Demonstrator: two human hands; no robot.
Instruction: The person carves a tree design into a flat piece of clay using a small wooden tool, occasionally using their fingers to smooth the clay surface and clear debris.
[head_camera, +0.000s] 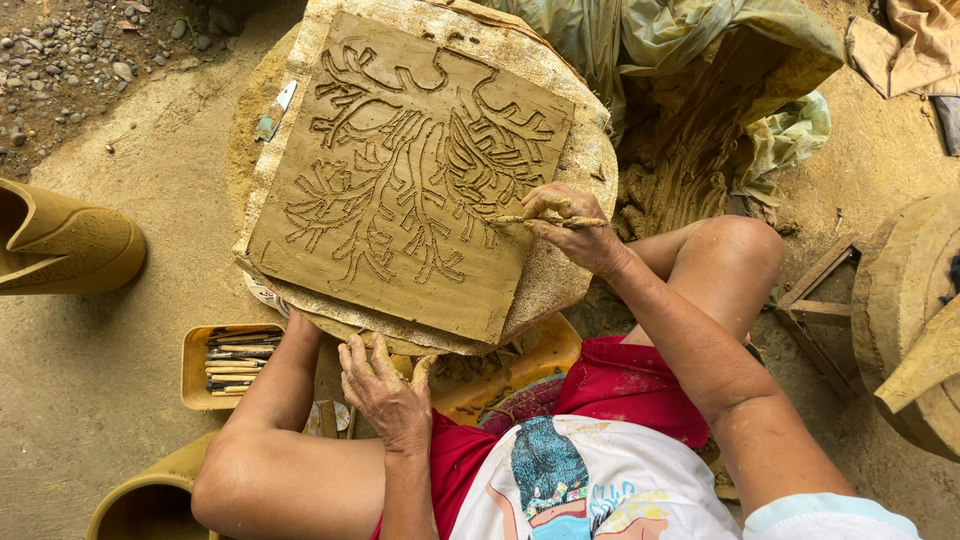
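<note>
Pinching a thin carving stick (550, 221) crosswise in our right hand (575, 232), tip pointing left over the carved clay slab (400, 180), we are bracing the slab's near edge with our left hand (385, 395), its fingers spread and holding nothing.

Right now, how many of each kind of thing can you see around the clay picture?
Carved clay slab: 1
Carving stick in the right hand: 1
Yellow tool tray: 1
Unfired clay pots: 2
Total: 5
The left hand holds the wheel's edge.
</note>
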